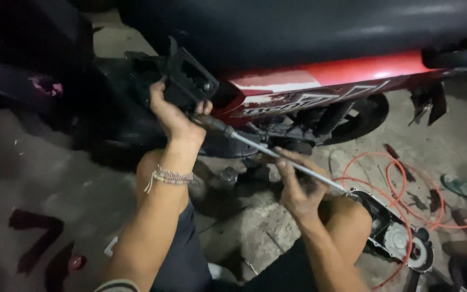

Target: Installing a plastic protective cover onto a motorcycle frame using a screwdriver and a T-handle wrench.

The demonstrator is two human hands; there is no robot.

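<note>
Nearest to me are both my forearms, knees bent up under them as I squat beside the red scooter (320, 75). Left hand (175, 116) is closed around the dark handle of a long driver (266, 154), thumb side up against the black panel (187, 81) under the seat. Right hand (295, 186) pinches the bare steel shaft partway down, fingers (287, 159) folded over it to steady it. As I judge it, the work is midway: the side cover (401, 238) already lies off on the concrete, with an orange cable (401, 178) looped around it, while the black panel is still on the body. The driver's long axis runs on a slant, handle up and left at the panel, shaft sloping down and right toward my right knee; its far end is hidden.
</note>
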